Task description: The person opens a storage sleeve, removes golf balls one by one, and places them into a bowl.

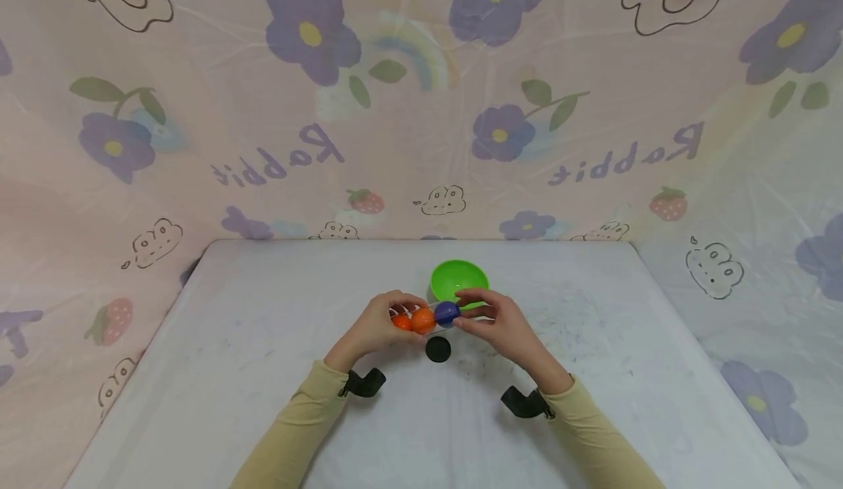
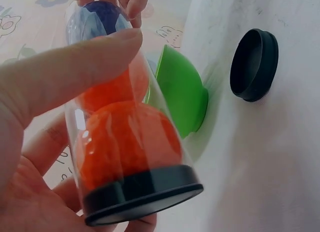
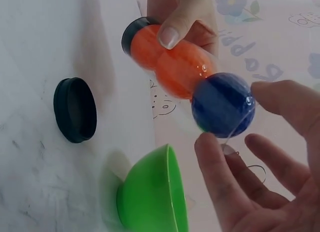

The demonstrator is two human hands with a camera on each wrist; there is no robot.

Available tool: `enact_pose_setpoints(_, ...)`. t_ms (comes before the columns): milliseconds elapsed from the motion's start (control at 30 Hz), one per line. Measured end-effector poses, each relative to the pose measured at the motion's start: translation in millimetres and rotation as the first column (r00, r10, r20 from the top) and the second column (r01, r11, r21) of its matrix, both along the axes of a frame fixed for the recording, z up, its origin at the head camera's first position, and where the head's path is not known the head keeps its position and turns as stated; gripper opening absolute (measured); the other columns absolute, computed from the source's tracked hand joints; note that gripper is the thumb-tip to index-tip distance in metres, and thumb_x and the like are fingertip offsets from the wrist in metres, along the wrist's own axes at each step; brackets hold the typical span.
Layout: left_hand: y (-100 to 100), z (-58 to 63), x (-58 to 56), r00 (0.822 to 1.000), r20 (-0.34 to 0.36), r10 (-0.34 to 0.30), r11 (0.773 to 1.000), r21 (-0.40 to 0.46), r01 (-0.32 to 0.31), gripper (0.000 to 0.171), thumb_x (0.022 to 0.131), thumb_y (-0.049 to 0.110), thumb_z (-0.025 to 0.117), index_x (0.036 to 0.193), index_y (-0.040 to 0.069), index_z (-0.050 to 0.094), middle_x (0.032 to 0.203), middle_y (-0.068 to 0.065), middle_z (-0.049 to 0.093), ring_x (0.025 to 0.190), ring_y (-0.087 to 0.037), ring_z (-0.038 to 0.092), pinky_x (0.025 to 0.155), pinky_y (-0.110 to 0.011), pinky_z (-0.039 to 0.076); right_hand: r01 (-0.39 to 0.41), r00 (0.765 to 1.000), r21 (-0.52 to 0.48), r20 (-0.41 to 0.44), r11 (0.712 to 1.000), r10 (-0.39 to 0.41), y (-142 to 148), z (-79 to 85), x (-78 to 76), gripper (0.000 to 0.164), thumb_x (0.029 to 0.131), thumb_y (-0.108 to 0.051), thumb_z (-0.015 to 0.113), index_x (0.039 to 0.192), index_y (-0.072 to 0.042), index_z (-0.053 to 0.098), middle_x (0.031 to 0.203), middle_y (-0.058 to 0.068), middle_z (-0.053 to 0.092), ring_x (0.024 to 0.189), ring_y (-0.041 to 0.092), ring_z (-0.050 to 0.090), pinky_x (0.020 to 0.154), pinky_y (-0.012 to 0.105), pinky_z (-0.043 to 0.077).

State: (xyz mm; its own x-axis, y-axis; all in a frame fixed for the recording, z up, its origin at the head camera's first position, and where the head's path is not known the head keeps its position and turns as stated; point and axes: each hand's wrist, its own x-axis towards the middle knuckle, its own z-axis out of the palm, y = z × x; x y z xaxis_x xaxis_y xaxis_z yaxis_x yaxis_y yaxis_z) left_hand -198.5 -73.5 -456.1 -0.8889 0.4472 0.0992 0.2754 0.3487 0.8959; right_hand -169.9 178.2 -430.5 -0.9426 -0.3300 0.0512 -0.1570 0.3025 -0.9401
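The step in hand appears to be work at the open end of a clear tube (image 2: 80, 121), with a blue ball (image 3: 223, 105) right at its mouth; whether the ball is being seated or drawn out, I cannot tell. The tube is off the white table (image 1: 230, 342), lying roughly along the line of the far edge, and carries 2 orange balls (image 1: 424, 320) behind the blue 1. A black end cap (image 2: 145, 192) closes the tube's end on the left-hand side.

The left hand (image 1: 372, 324) grips the tube, thumb across 1 side and fingers bent behind it. The right hand (image 1: 498, 320) is only partly closed: thumb and fingertips curve around the outer side of the blue ball in what looks like a light pinch, and the gap between them is about as wide as the ball. Whether they press the tube's rim as well is unclear.

On the table, a loose black cap (image 1: 437, 349) lies hollow side up just below the tube, and a green bowl (image 3: 142, 192) stands beyond it, toward the far edge and slightly right of that edge's middle.

In my judgement, the next move calls for a steady left grip and careful right fingertips, since the round ball could slip at the mouth.
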Motion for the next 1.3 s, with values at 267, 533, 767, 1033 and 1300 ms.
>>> enact_pose_setpoints(267,0,1.7,-4.6,1.000,-0.010,0.008,0.999,0.035,-0.008,0.053,0.064,0.014,0.090,0.113,0.016,0.070,0.105,0.003,0.065,0.095,-0.022,0.052,0.081,-0.036,0.045,0.017,1.000,-0.035,0.013,0.999,-0.017,3,0.5,-1.8,0.047,0.085,-0.016,0.074,0.126,-0.003,0.056,0.119,0.013,0.058,0.098,0.027,0.064,0.078,0.031,0.054)
enact_pose_setpoints(533,1,37.0,10.0,0.998,0.065,-0.020,0.997,0.071,0.015,0.051,0.069,0.003,0.084,0.117,0.001,0.065,0.112,-0.012,0.063,0.099,-0.033,0.053,0.084,-0.041,0.047,0.017,0.999,-0.042,0.042,0.999,-0.015,2,21.2,6.7,0.041,0.088,-0.008,0.069,0.126,-0.002,0.056,0.120,0.017,0.057,0.101,0.032,0.063,0.080,0.032,0.053)
enact_pose_setpoints(767,2,34.7,6.3,0.997,0.075,-0.034,0.998,0.057,0.029,0.051,0.070,0.004,0.084,0.117,0.001,0.065,0.113,-0.013,0.063,0.096,-0.033,0.055,0.083,-0.040,0.047,0.021,0.998,-0.085,0.061,0.996,-0.016,11,-2.8,-3.8,0.044,0.088,-0.013,0.070,0.129,-0.008,0.056,0.124,0.015,0.056,0.105,0.029,0.062,0.082,0.032,0.053)
enact_pose_setpoints(1033,4,10.1,-8.9,0.999,0.042,-0.004,0.999,0.032,0.003,0.051,0.068,0.009,0.087,0.116,0.011,0.068,0.109,-0.005,0.063,0.093,-0.027,0.055,0.080,-0.038,0.047,0.024,0.994,-0.122,0.107,0.992,-0.011,14,-5.4,-5.5,0.052,0.087,-0.020,0.072,0.133,-0.004,0.054,0.127,0.014,0.056,0.107,0.026,0.062,0.086,0.033,0.051)
enact_pose_setpoints(1300,5,10.6,-13.0,1.000,-0.019,0.022,1.000,0.003,-0.022,0.049,0.063,0.011,0.090,0.108,0.017,0.072,0.101,0.001,0.064,0.090,-0.021,0.055,0.077,-0.036,0.048,0.008,0.991,-0.151,0.136,0.988,0.013,18,-11.2,-11.0,0.054,0.087,-0.015,0.071,0.135,0.000,0.052,0.129,0.014,0.056,0.109,0.026,0.062,0.088,0.033,0.050)
